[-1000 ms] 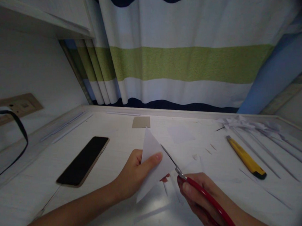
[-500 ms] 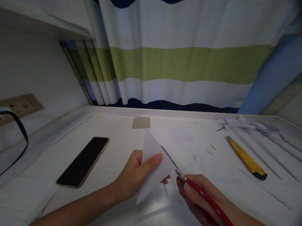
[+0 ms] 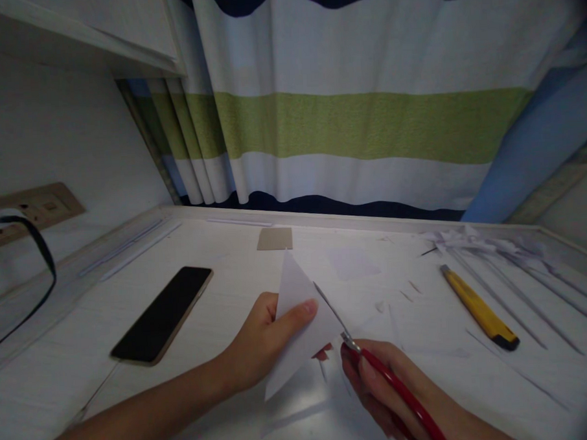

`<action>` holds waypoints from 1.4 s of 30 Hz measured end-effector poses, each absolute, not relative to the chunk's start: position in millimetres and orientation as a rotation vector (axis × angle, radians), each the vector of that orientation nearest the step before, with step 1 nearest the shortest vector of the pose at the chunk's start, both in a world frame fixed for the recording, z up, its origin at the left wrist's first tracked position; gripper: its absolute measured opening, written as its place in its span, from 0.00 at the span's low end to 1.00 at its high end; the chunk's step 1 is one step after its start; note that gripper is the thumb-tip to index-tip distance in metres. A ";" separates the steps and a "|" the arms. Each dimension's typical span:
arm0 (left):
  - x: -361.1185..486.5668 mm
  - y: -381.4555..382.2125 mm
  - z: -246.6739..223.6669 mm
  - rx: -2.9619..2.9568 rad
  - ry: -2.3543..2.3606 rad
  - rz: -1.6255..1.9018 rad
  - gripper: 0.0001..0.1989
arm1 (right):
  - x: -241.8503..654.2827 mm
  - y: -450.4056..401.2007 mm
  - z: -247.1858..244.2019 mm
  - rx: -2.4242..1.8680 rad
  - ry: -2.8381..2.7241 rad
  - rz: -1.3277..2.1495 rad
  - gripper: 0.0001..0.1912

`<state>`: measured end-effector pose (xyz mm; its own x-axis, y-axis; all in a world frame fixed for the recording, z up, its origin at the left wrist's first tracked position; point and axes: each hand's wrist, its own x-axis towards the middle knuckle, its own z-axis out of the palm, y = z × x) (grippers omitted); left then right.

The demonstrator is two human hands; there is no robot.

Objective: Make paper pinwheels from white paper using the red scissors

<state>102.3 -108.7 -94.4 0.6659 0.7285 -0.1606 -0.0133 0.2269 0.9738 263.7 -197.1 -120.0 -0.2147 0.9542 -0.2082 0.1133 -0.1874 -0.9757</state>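
A folded white paper point(image 3: 303, 330), triangular in outline, is held up above the table by my left hand point(image 3: 264, 335), its thumb pressed across the front. My right hand point(image 3: 393, 384) is wrapped round the red handles of a pair of scissors point(image 3: 401, 387). The metal blades point up and left, along the right edge of the paper. Part of the lower blade is hidden by the paper. Beneath the paper, fingertips of my left hand show between the sheet and the scissors.
A black phone point(image 3: 164, 316) lies at the left, a beige square point(image 3: 275, 238) behind the paper. To the right are a yellow cutter point(image 3: 479, 309), thin rolled sticks point(image 3: 501, 302) and crumpled paper point(image 3: 483, 237). Small scraps dot the white table point(image 3: 227, 262). A striped curtain point(image 3: 367, 126) hangs behind.
My right hand and the scissor handles have shifted very slightly left. The paper and my left hand have hardly moved.
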 end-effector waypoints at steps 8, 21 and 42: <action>103.3 -108.7 -100.2 1.255 0.688 0.561 0.16 | 267.3 -197.9 -124.9 -1.335 -1.390 1.420 0.26; 103.0 -109.4 -101.0 1.294 0.678 0.545 0.18 | 264.5 -192.6 -127.0 -1.210 -1.288 1.583 0.22; 103.1 -107.7 -102.8 1.287 0.675 0.545 0.17 | 264.9 -192.4 -124.2 -1.138 -1.375 1.536 0.20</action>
<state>103.1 -107.7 -102.8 0.6935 0.7048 -0.1493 0.0027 0.2046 0.9788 264.9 -192.4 -124.2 -0.3075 0.9434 -0.1245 0.0198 -0.1244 -0.9920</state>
